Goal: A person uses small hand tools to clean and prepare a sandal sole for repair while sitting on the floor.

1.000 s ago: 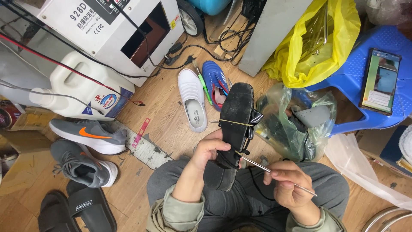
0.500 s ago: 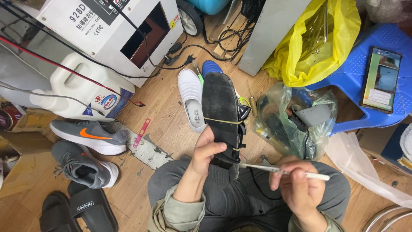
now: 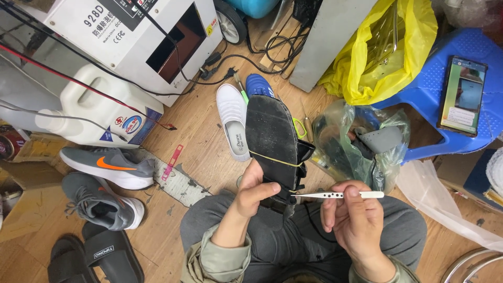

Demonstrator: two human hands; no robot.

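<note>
The left hand (image 3: 255, 189) gripped a black shoe (image 3: 273, 142) sole-up above the lap, a yellow band across it. The right hand (image 3: 352, 216) pinched white tweezers (image 3: 339, 195), tip touching the heel.

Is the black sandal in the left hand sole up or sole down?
Sole up: the black sandal's flat, scuffed sole faces the camera, a yellow rubber band crossing it, with the left hand gripping its near end.

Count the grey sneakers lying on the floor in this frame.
2. One grey sneaker with an orange mark lies on its side at left; a second grey sneaker sits just below it, laces up. More may be hidden off-frame.
</note>
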